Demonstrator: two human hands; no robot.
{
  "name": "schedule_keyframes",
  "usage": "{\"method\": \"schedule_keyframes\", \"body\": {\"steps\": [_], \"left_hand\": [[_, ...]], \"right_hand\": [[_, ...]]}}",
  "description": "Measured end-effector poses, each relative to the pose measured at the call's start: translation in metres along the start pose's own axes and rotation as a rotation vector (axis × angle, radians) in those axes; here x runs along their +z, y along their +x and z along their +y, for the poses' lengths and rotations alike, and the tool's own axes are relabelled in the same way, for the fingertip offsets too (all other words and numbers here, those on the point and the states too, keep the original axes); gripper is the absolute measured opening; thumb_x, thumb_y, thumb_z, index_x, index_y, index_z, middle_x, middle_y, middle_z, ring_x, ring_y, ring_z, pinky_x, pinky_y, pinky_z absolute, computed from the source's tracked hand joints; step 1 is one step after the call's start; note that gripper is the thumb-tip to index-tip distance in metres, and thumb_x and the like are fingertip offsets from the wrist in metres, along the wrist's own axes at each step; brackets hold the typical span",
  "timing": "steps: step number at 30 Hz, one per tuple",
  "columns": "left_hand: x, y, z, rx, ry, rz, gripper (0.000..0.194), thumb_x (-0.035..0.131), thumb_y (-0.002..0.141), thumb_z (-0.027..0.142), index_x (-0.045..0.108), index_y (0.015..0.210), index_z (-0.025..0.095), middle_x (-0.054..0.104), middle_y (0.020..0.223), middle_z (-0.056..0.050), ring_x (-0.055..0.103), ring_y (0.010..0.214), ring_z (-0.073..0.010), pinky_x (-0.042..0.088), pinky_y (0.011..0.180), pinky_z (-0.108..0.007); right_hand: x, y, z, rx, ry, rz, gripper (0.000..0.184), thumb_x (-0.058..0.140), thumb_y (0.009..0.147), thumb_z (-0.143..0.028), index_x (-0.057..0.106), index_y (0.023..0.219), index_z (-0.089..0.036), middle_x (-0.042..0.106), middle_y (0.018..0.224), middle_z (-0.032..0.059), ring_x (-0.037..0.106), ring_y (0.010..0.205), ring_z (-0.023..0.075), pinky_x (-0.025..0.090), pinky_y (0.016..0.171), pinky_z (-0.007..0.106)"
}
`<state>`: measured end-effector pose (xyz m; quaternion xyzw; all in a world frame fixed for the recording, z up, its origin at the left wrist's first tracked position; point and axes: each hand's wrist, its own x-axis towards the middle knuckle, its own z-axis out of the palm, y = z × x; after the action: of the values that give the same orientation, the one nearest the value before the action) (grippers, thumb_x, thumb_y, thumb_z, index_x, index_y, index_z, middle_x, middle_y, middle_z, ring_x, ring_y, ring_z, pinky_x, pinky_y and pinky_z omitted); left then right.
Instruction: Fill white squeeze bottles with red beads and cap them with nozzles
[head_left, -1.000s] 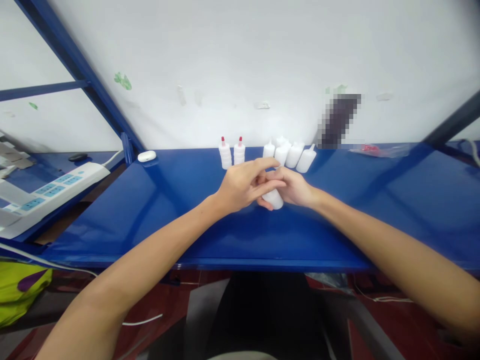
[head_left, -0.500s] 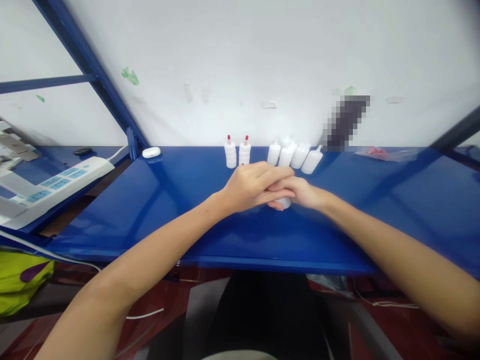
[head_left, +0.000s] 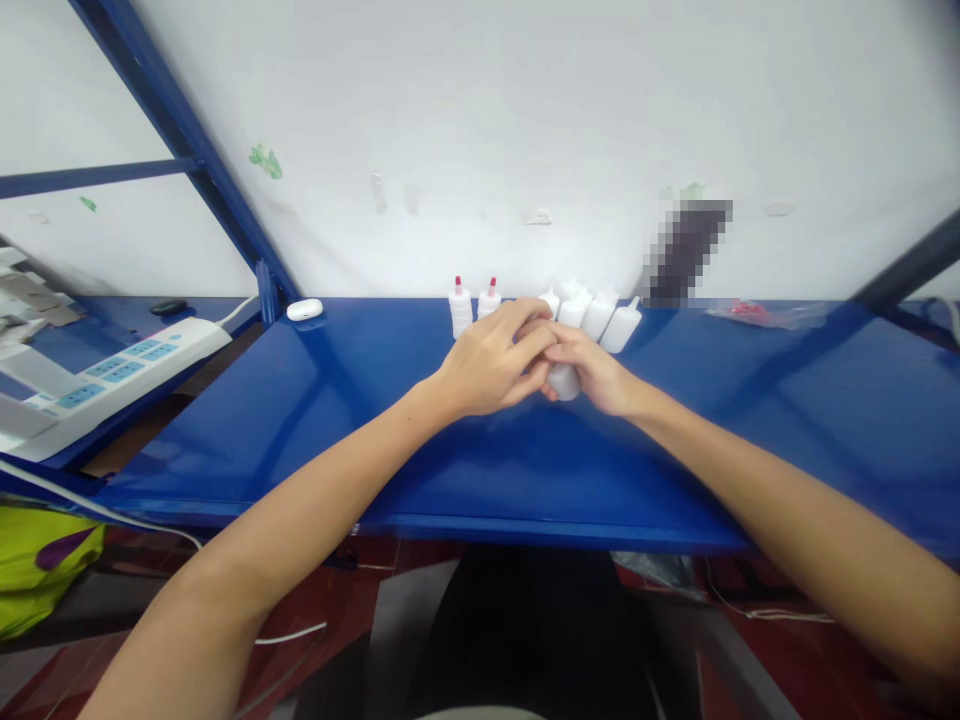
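White bottle (head_left: 564, 381): we are clamping right hand (head_left: 596, 372) and left hand (head_left: 487, 364) fingers on it, near capped bottles (head_left: 472, 303) on the table (head_left: 300, 400).

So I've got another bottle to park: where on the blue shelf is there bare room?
The blue shelf is bare between the white earbud case and the left hand, and again right of the right hand up to the plastic bag. It is crowded at the back middle: red-capped bottles, white bottles, both hands around one bottle.

White bottles (head_left: 600, 315) are standing on the blue shelf (head_left: 337, 400); two bottles (head_left: 472, 303) are wearing red caps; a white strip (head_left: 112, 375) is showing blue sockets.
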<state>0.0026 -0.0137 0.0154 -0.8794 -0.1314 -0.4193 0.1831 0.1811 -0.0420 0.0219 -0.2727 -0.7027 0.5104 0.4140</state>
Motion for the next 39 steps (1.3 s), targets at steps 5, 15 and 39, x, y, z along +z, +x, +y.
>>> {"method": "schedule_keyframes", "body": {"steps": [5, 15, 39], "left_hand": [[-0.001, -0.006, -0.012, -0.155, -0.102, 0.109, 0.026, 0.032, 0.105, 0.034, 0.054, 0.098, 0.020, 0.064, 0.109, -0.012, 0.063, 0.099, -0.0215, 0.055, 0.084, -0.038], [0.007, -0.038, -0.060, -0.666, 0.007, -0.030, 0.015, 0.047, 0.099, 0.032, 0.054, 0.095, 0.020, 0.066, 0.090, -0.003, 0.056, 0.073, -0.0149, 0.043, 0.072, -0.030], [0.012, -0.032, -0.053, -0.773, 0.010, -0.496, 0.024, 0.046, 0.092, 0.033, 0.051, 0.072, 0.021, 0.060, 0.068, -0.004, 0.054, 0.062, -0.0194, 0.024, 0.060, -0.031]], "right_hand": [[-0.007, 0.001, 0.003, 0.010, -0.106, 0.013, 0.037, 0.046, 0.097, -0.055, 0.058, 0.092, -0.020, 0.061, 0.062, -0.0011, 0.055, 0.053, 0.0145, 0.044, 0.053, 0.027], [-0.035, 0.005, 0.007, -0.155, -0.455, 0.614, 0.014, 0.064, 0.080, -0.033, 0.061, 0.072, -0.021, 0.051, 0.052, -0.0029, 0.050, 0.048, 0.0145, 0.040, 0.052, 0.030], [-0.046, 0.013, 0.016, 0.161, -0.264, 0.508, 0.018, 0.052, 0.077, -0.019, 0.050, 0.093, -0.026, 0.061, 0.066, -0.0022, 0.052, 0.052, 0.0143, 0.036, 0.044, 0.026]]}}
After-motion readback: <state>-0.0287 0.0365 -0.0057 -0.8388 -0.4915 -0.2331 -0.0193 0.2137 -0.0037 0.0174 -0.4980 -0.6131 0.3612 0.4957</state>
